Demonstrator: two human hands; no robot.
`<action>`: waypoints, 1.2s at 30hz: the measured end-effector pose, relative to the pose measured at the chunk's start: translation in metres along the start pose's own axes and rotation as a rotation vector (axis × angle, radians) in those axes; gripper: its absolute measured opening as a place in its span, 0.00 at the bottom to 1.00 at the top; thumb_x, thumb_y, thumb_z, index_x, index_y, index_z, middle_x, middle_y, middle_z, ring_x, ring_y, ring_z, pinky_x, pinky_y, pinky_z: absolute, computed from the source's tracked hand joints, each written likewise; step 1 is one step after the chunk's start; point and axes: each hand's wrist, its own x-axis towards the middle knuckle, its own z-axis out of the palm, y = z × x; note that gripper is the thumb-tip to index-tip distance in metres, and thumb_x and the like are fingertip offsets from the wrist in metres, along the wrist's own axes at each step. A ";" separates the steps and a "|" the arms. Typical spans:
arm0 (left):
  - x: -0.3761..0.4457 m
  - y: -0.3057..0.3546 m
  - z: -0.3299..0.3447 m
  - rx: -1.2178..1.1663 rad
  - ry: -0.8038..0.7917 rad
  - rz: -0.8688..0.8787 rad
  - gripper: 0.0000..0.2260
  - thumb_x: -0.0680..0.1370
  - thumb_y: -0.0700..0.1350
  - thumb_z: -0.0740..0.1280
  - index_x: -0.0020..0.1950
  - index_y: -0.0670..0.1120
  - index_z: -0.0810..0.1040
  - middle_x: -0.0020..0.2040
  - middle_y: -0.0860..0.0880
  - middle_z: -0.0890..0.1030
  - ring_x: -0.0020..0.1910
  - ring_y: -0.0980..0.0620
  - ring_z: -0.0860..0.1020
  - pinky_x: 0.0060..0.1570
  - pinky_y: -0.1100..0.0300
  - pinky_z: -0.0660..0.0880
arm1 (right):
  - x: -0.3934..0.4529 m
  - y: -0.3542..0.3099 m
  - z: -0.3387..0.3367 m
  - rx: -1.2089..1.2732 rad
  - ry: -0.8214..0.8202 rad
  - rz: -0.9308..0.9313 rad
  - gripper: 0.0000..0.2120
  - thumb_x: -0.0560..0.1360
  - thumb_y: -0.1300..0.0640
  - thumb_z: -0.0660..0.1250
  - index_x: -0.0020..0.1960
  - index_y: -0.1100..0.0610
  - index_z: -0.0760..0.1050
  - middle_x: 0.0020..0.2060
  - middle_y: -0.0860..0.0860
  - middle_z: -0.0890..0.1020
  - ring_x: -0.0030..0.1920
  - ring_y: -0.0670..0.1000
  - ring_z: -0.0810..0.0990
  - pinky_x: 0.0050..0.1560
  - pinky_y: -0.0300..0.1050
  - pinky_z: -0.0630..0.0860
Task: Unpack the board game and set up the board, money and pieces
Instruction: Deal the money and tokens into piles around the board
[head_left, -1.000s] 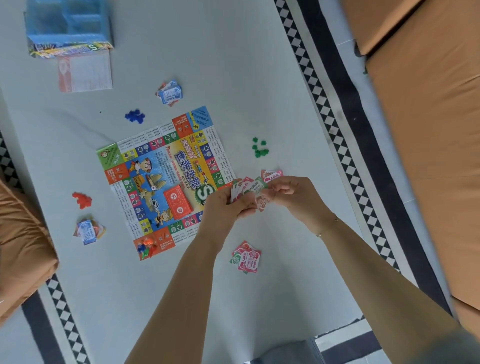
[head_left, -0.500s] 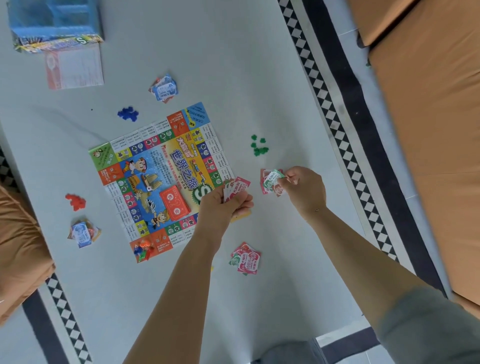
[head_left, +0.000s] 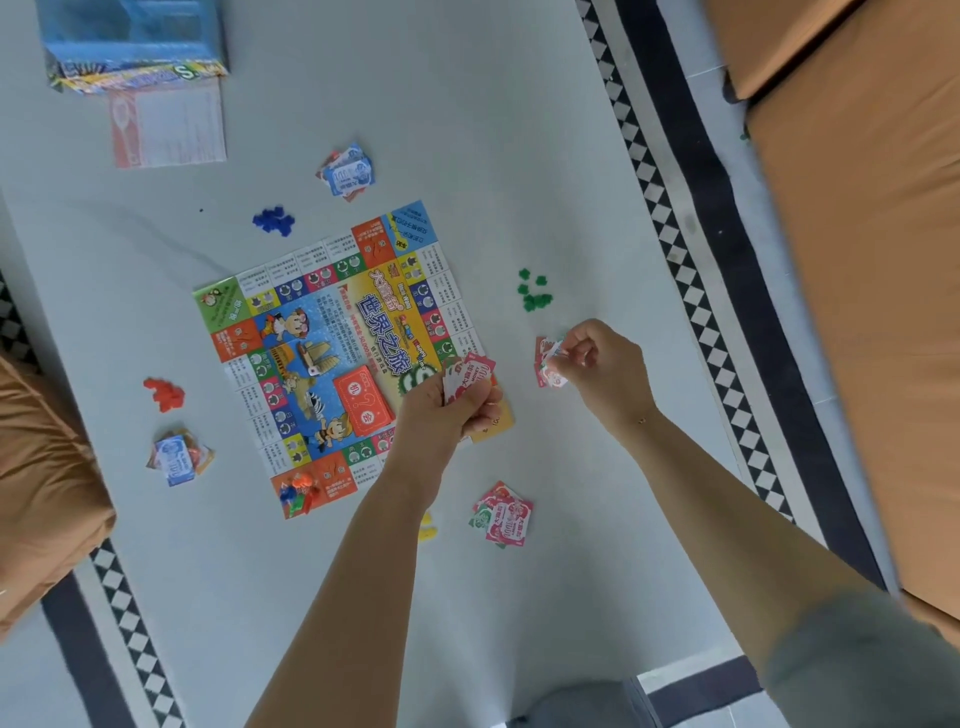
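From the head camera, the game board (head_left: 332, 358) lies flat and unfolded on a pale grey mat (head_left: 467, 130) bordered with black-and-white checks, its near right corner hidden under the left hand (head_left: 454, 405). That hand's grip is curled round a fanned stack of red and white play-money notes (head_left: 467, 374), held just above the board's edge, with an orange card (head_left: 498, 423) showing beneath the fingers. The right hand (head_left: 597, 364) is well clear of the board to its right; its thumb and fingers pinch a few notes (head_left: 549, 361) at a small red and white pile on the mat, and I cannot tell whether those notes are lifted or lying on it. A red card deck (head_left: 363, 400) sits on the board's centre, and a cluster of small coloured tokens (head_left: 298, 491) stands on the near left corner square. Around the board lie green pieces (head_left: 535, 291), blue pieces (head_left: 274, 221), red pieces (head_left: 165, 393) and a bit of yellow (head_left: 427, 527) beside the left forearm. Three more money piles rest on the mat: one blue-topped beyond the board (head_left: 348, 171), one at the left (head_left: 176, 457), and a red and green one (head_left: 504, 517) between the forearms. The open blue game box (head_left: 132, 44) and a printed sheet (head_left: 169, 127) lie at the far left.
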 end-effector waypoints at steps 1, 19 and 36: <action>-0.001 0.000 -0.001 0.012 -0.008 -0.001 0.05 0.77 0.39 0.66 0.43 0.42 0.80 0.37 0.46 0.81 0.36 0.52 0.78 0.43 0.61 0.78 | 0.005 0.001 0.005 -0.049 0.023 -0.010 0.07 0.70 0.56 0.72 0.44 0.54 0.75 0.38 0.47 0.79 0.39 0.47 0.77 0.44 0.49 0.77; -0.020 0.007 -0.052 -0.053 -0.051 0.058 0.06 0.78 0.39 0.65 0.51 0.40 0.80 0.41 0.45 0.84 0.41 0.52 0.83 0.44 0.64 0.80 | -0.040 -0.101 0.055 0.214 -0.272 -0.116 0.01 0.72 0.56 0.72 0.42 0.53 0.82 0.31 0.45 0.79 0.29 0.40 0.73 0.33 0.33 0.70; -0.021 -0.003 -0.111 -0.130 0.058 0.024 0.09 0.79 0.42 0.64 0.54 0.39 0.80 0.48 0.43 0.85 0.47 0.46 0.84 0.51 0.56 0.80 | -0.050 -0.116 0.102 0.301 -0.331 -0.048 0.05 0.70 0.60 0.74 0.44 0.52 0.82 0.38 0.53 0.85 0.39 0.51 0.83 0.46 0.40 0.80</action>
